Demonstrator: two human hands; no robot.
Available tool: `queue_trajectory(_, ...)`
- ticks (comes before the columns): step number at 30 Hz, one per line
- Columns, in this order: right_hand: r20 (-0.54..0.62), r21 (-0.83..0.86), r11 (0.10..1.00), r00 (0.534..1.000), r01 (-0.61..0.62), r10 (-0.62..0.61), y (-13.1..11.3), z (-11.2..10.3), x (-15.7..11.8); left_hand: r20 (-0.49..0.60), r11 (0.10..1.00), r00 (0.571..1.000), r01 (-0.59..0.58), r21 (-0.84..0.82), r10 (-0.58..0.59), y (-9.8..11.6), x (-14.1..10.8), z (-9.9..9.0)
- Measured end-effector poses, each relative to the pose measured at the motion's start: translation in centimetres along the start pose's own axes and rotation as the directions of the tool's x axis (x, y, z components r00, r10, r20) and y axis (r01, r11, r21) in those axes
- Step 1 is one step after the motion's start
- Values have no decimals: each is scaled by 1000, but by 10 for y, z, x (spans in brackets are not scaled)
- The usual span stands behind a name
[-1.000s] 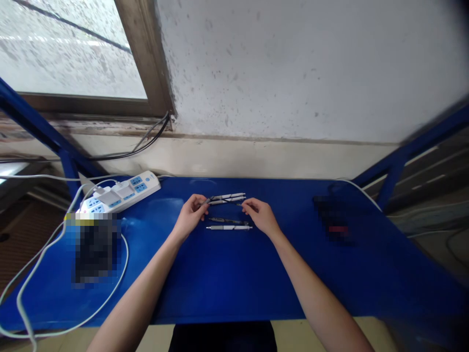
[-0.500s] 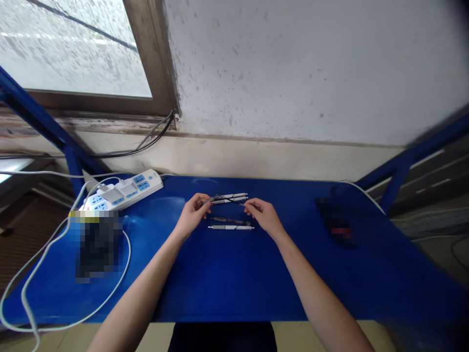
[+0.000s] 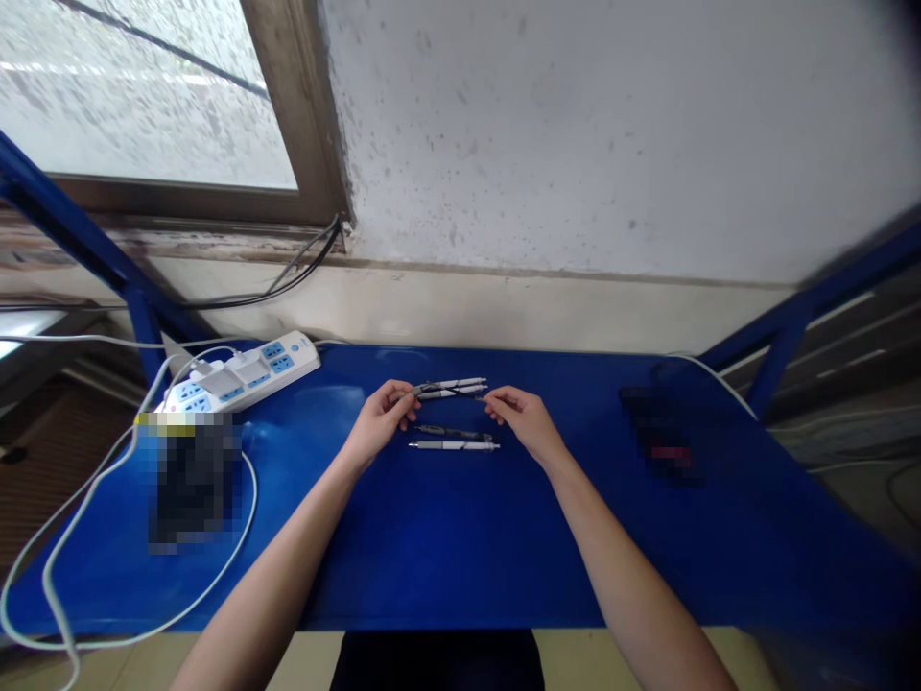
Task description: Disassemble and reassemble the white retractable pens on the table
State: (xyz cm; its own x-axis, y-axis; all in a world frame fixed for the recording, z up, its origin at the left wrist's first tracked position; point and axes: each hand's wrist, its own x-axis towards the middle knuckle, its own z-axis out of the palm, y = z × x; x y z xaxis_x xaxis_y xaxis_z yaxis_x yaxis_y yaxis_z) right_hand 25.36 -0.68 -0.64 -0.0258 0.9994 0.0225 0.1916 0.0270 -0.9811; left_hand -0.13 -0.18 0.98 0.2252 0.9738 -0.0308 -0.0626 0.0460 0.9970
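My left hand (image 3: 381,417) and my right hand (image 3: 523,420) reach over the blue table from either side. Their fingertips pinch the two ends of a thin dark pen (image 3: 452,392), which lies across a pair of white-and-grey pens (image 3: 452,386). Just nearer to me, free of both hands, lie a dark-and-silver pen (image 3: 446,432) and a white pen with a grey grip (image 3: 455,445). The pens' clips and tips are too small to make out.
A white power strip (image 3: 241,384) with blue sockets sits at the table's far left, trailing white cables (image 3: 144,600). Pixelated objects stand at left (image 3: 191,485) and right (image 3: 658,432). A concrete wall and window lie beyond the table's far edge.
The view has shifted slightly, and both hands sit a little further right. Their fingertips stay on the thin dark pen, and the other pens lie as before.
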Motion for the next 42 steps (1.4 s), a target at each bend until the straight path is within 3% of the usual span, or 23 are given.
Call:
queue_trajectory(10, -23, 41, 999, 999, -30, 31, 7, -2, 3, 27, 1000, 1000, 6, 9, -6, -6, 2, -1)
queue_trajectory(15, -120, 193, 979, 989, -57, 81, 6, -5, 5, 30, 999, 1000, -3, 40, 2, -7, 2, -2)
queue_trajectory(20, -132, 308, 949, 985, -66, 112, 3, -6, 5, 54, 995, 998, -22, 95, 17, -8, 2, -2)
queue_trajectory(42, -120, 335, 939, 985, -81, 128, 1, -4, 3, 58, 998, 998, -7, 63, 3, -4, 1, -1)
